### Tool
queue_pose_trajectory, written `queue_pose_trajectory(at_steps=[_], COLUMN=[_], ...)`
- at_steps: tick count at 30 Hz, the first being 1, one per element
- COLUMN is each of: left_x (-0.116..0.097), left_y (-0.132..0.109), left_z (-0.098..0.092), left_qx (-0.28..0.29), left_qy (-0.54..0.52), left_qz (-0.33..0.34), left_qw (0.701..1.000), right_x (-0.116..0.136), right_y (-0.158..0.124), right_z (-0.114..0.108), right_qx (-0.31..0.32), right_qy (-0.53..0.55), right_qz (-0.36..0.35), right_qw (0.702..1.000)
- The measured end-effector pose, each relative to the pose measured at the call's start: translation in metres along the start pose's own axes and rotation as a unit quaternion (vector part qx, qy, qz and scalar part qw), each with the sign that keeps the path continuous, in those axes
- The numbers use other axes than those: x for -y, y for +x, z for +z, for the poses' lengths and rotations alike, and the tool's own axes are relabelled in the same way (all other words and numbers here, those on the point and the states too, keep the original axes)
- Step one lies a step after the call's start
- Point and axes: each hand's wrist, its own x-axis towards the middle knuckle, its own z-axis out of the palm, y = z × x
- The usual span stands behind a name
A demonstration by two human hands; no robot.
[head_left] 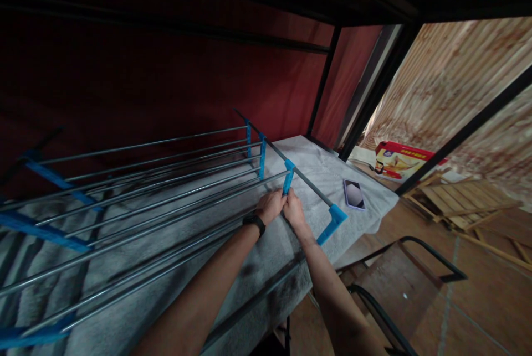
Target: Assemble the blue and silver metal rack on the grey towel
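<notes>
A rack of thin metal tubes [166, 198] joined by blue plastic brackets lies across a grey cloth-covered surface [320, 159]. Both my hands meet at the lower end of one blue bracket [288, 173] near the rack's right side. My left hand [272, 205], with a dark band on its wrist, is closed on that bracket from the left. From the right, my right hand [294, 210] grips the same bracket, fingers bent and partly hidden. The bracket's upper end sits on a dark end tube [310, 181], which runs down to a blue corner piece [337, 216].
A phone [354, 194] lies on the cloth to the right. Dark metal frame posts [326, 79] rise around the surface. Beyond stand a red and yellow box [403, 159], wooden slatted pieces [469, 201] and a chair [399, 284] with dark metal arms.
</notes>
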Motion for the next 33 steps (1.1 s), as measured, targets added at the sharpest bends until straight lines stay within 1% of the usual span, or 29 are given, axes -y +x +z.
queue_pose_trajectory(at_steps=[8,11,15,19,26,33], left_x=[-0.004,-0.007,-0.010,-0.010,-0.014,-0.017], left_y=[-0.003,-0.004,-0.005,-0.006,-0.008,-0.011], left_z=[0.004,0.004,0.000,-0.005,-0.007,-0.019], left_qx=[0.001,-0.013,-0.036,-0.042,-0.049,-0.060], left_qy=[0.034,0.048,0.055,0.071,0.092,0.094], left_qz=[-0.005,-0.014,-0.027,-0.011,-0.009,0.005], left_qw=[0.999,0.999,0.997,0.997,0.995,0.994], right_x=[0.001,0.000,0.001,0.002,0.002,0.001], right_y=[-0.001,0.000,0.000,0.000,0.001,0.000], right_z=[-0.003,-0.004,-0.005,-0.006,-0.007,-0.006], right_qx=[0.011,0.013,0.005,0.003,0.005,0.005], right_qy=[0.010,0.022,0.039,0.046,0.054,0.044], right_qz=[0.011,0.010,0.013,0.011,0.018,0.011], right_qw=[1.000,1.000,0.999,0.999,0.998,0.999])
